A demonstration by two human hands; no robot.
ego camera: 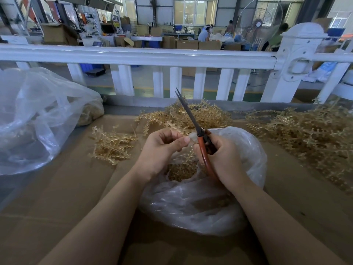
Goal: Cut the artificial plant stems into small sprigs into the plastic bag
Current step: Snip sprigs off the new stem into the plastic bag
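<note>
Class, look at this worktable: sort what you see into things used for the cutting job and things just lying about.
In use:
right hand gripping scissors
left hand pinching a stem
plastic bag with cut sprigs
uncut stem piles

Lying about:
large bag
white railing
fan

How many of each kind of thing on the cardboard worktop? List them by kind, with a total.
Plastic bags: 2, the open plastic bag under the hands, the large bag at left
Scissors: 1, in the right hand
Loose heaps of plant stems: 3, left heap, middle heap, right heap
Total: 6
</note>
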